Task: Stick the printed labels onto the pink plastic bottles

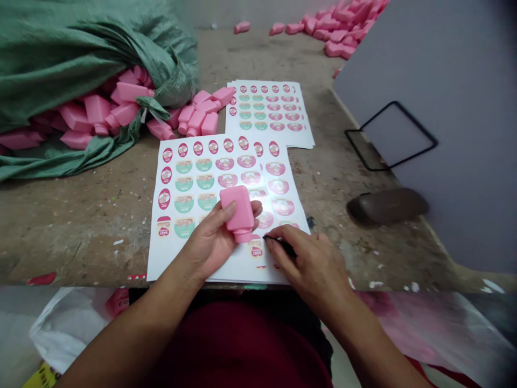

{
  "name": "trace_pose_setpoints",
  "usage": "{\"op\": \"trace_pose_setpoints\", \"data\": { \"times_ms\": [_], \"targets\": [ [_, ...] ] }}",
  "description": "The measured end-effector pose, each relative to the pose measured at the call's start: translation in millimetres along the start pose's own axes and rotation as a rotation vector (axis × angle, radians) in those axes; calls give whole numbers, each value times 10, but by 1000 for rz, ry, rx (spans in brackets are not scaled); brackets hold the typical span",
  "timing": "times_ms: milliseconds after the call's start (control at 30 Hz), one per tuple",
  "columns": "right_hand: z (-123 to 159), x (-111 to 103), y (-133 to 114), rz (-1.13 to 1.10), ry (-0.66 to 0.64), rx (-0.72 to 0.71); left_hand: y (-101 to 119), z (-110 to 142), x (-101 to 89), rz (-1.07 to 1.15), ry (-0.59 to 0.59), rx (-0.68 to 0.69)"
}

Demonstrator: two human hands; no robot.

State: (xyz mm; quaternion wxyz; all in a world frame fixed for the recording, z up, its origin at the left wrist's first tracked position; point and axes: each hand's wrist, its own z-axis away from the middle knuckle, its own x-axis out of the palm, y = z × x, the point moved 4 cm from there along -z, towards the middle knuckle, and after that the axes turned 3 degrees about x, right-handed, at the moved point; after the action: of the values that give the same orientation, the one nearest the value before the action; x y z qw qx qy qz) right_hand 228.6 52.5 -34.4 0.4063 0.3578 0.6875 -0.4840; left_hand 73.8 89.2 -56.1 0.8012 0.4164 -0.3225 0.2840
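Note:
My left hand (pixel 216 237) is closed around a pink plastic bottle (pixel 238 209), its neck tilted down toward me. It holds the bottle just above a sheet of stickers (pixel 218 272) with rows of red, green and pink labels. My right hand (pixel 307 256) pinches a slim black pointed tool (pixel 285 246); most of it is hidden in the fingers, so its exact kind does not show. The tool's tip is beside a small red-and-cream label (pixel 255 248) on the sheet's near part, just below the bottle's neck.
A green sack (pixel 100 48) spills pink bottles (pixel 97 110) at the left. Behind lies a second stack of sticker sheets (pixel 299 139). More bottles (pixel 335 27) are heaped far right. A dark oblong case (pixel 385 206) and a grey panel with a black wire frame (pixel 416 125) stand at right.

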Motion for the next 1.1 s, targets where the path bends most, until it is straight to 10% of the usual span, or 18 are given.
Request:
{"op": "trace_pose_setpoints", "data": {
  "times_ms": [400, 667, 1100],
  "targets": [
    [-98, 70, 2, 144, 61, 31, 1, 9, 39, 24, 9, -61],
    [-57, -67, 291, -758, -60, 504, 26, 18, -2, -43, 30, -38],
    [-150, -194, 75, -864, -55, 427, -120, 260, 185, -147, -107, 55]
  ]
}}
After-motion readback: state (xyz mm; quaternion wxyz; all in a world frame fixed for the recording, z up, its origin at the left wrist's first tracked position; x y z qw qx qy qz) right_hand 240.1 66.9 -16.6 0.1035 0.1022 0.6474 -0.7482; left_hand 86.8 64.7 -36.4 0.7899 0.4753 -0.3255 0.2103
